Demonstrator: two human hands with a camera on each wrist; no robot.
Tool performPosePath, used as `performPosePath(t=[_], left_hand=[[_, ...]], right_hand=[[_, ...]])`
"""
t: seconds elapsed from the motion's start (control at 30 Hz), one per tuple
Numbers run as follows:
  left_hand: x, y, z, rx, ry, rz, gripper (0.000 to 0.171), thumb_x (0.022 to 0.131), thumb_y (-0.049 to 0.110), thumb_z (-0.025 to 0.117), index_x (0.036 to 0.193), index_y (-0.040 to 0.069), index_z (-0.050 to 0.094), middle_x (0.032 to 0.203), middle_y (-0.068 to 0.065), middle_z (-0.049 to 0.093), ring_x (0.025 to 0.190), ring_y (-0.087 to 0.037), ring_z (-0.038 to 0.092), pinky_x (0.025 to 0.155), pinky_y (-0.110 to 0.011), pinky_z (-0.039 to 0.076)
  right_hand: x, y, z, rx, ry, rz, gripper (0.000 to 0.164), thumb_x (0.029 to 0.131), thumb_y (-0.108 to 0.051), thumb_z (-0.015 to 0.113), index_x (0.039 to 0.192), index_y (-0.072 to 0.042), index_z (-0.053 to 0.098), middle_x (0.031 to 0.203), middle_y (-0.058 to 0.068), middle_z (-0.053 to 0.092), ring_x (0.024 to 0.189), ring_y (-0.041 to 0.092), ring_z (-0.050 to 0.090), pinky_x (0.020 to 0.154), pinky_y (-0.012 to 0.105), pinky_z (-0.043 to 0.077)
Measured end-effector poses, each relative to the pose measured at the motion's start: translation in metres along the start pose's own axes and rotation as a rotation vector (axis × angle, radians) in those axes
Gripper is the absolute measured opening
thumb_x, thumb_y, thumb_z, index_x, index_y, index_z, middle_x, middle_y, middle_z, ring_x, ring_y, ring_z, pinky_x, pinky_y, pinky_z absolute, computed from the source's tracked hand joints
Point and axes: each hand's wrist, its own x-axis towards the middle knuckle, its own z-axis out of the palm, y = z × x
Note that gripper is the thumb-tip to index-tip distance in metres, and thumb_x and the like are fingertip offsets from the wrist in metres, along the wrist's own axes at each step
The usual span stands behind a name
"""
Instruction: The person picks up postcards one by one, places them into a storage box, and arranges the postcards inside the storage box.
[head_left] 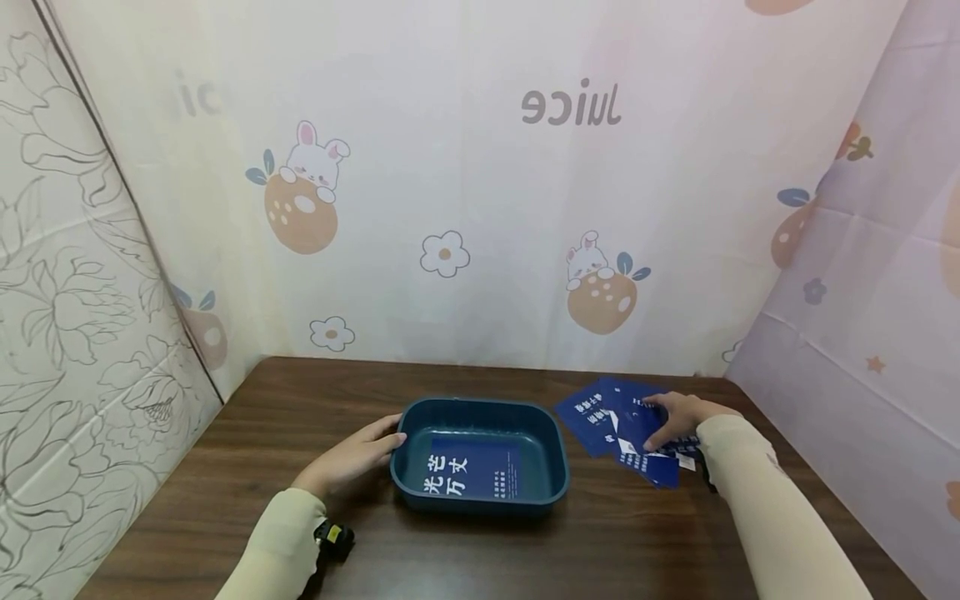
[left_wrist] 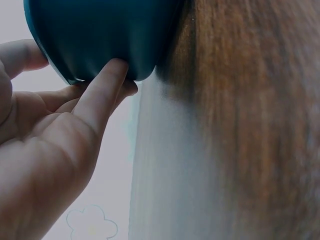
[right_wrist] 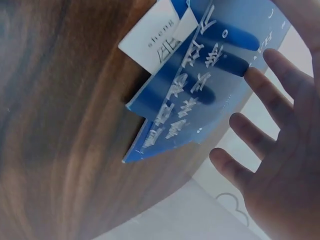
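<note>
Printed curtain (head_left: 390,167), bkgd, hanging behind a wood-grain table (head_left: 307,392). Teal tray (head_left: 536,467), approx. table ctr., long axis running L–R across the person's front. L hand (head_left: 356,457) at the tray's L end, gripping it: thumb over the rim, fingers against the outer wall, as the L wrist view confirms. R hand (head_left: 678,414) well apart from the L, over the loose cards (head_left: 636,412); its fingers straight and spread, w/ no pinch visible. Contact w/ the top card: can't tell from here.

Key relation: loose cards directly under the R hand, close to the tray's R end, i.e. tray opening to the person's L of them. R hand is by far the nearer. Cards blue w/ white lettering, overlapping, fanned at mixed angles.

Single blue card (head_left: 480,471) flat on the tray floor, no hand on it. Smallest detail: white piece (right_wrist: 142,45), partly overlapped by blue cards, R wrist view.
</note>
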Motion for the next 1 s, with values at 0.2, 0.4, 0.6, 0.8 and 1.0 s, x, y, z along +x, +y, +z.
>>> performPosePath(t=[0.2, 0.4, 0.6, 0.8, 1.0], left_hand=[[0.001, -0.001, 0.000, 0.019, -0.005, 0.014, 0.055, 0.108, 0.029, 0.047, 0.154, 0.004, 0.033, 0.155, -0.021, 0.037, 0.134, -0.038, 0.048, 0.107, -0.055, 0.040], [0.002, -0.001, 0.001, 0.026, -0.006, 0.017, 0.055, 0.108, 0.028, 0.047, 0.155, 0.003, 0.033, 0.154, -0.021, 0.038, 0.135, -0.039, 0.046, 0.108, -0.055, 0.039], [0.002, -0.001, 0.000, 0.024, -0.008, 0.023, 0.055, 0.108, 0.028, 0.047, 0.155, 0.002, 0.032, 0.154, -0.022, 0.038, 0.135, -0.039, 0.045, 0.108, -0.054, 0.040], [0.002, -0.002, -0.001, 0.028, -0.008, 0.022, 0.055, 0.108, 0.028, 0.047, 0.155, 0.002, 0.032, 0.154, -0.022, 0.038, 0.135, -0.038, 0.045, 0.108, -0.054, 0.040], [0.001, -0.001, -0.002, 0.029, -0.027, 0.041, 0.057, 0.108, 0.029, 0.047, 0.155, 0.000, 0.030, 0.154, -0.024, 0.036, 0.136, -0.039, 0.045, 0.108, -0.052, 0.041]], right_hand=[[-0.002, -0.004, -0.001, -0.056, -0.008, 0.028, 0.114, 0.062, -0.062, 0.088, 0.148, -0.004, 0.042, 0.142, 0.039, 0.037, 0.122, 0.061, 0.041, 0.092, 0.075, 0.040], [-0.001, -0.001, 0.000, -0.068, 0.032, 0.033, 0.111, 0.059, -0.068, 0.086, 0.144, -0.008, 0.048, 0.139, 0.034, 0.037, 0.123, 0.059, 0.035, 0.093, 0.078, 0.036], [-0.004, 0.007, 0.001, -0.046, 0.173, -0.063, 0.081, 0.068, -0.057, 0.086, 0.127, -0.009, 0.060, 0.127, 0.032, 0.048, 0.113, 0.056, 0.043, 0.090, 0.077, 0.037], [-0.005, 0.014, 0.001, -0.045, 0.308, -0.135, 0.053, 0.079, -0.041, 0.083, 0.115, -0.008, 0.063, 0.121, 0.034, 0.053, 0.104, 0.052, 0.050, 0.087, 0.075, 0.039], [-0.007, 0.015, 0.002, -0.017, 0.375, -0.168, 0.023, 0.094, -0.024, 0.067, 0.111, -0.008, 0.066, 0.120, 0.034, 0.057, 0.104, 0.052, 0.054, 0.083, 0.074, 0.040]])
